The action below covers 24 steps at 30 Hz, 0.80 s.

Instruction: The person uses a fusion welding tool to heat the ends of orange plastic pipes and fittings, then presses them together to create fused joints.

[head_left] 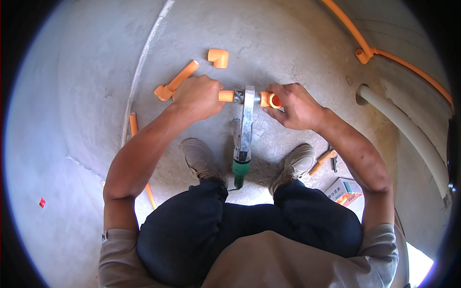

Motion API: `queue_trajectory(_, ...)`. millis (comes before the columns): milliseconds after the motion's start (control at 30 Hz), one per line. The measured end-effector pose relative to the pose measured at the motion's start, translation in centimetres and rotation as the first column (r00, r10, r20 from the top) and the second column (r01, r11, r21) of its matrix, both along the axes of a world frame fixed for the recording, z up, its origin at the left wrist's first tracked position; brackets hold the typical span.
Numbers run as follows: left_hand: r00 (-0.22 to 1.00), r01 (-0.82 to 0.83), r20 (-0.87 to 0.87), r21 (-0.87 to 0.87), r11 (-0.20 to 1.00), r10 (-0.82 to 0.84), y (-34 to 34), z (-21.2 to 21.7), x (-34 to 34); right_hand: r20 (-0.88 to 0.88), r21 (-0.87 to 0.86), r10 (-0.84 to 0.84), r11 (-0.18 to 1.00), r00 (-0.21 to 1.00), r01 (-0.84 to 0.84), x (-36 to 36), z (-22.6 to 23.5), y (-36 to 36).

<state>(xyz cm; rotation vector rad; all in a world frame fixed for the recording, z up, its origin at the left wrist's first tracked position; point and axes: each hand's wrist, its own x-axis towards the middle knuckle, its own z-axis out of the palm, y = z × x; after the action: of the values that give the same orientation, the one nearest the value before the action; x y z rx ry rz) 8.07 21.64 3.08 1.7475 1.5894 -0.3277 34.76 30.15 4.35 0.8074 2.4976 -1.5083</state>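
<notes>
L. hand (200, 97): fingers closed round an orange plastic pipe (226, 96); only a short length shows, betw. hand and tool, remainder hidden by the fist. R. hand (297, 106): thumb and fingers gripping an orange plastic tee fitting (273, 100), one round opening facing up; its far side is part. covered by the fingers.

Betw. hands, approx. centre: a heating tool w/ silvery flat metal plate and green grip (247, 115), plate end away from wearer, grip twd. the feet. Pipe meets the plate's L. side at a dark, scuffed collar; tee meets the R. side at a metal stub. Depth of engagement at either side can't be told.

Just beyond L. hand: an orange pipe length w/ angled fitting at its lower end (185, 74); whether this joins the gripped pipe can't be told, the fist obscures it. Farther fwd.: a loose orange elbow (219, 58) on grey concrete floor (288, 43).

L. side: a long thin orange pipe (133, 124), mid-section hidden behind L. forearm. R. side, near the R. shoe (300, 161): a hand tool w/ yellowish handle (322, 161), type unclear, and a printed carton (343, 189), part. hidden by R. arm. Upper R.: a branched orange pipe run (353, 29), cut off at frame edge, and a thick pale grey pipe (408, 125), upper end in a round hole.
</notes>
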Motion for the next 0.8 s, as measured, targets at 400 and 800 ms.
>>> queue_trajectory(400,1.0,0.02,-0.019,0.097,0.995,-0.018,-0.6,-0.3,0.2,0.061,-0.141,-0.057,0.988,0.997,0.065,-0.3,0.4,0.3)
queue_trajectory(800,0.998,0.003,-0.058,0.12,0.993,0.004,-0.7,-0.8,0.6,0.063,-0.271,-0.089,0.957,0.994,0.103,-0.1,-0.4,0.8)
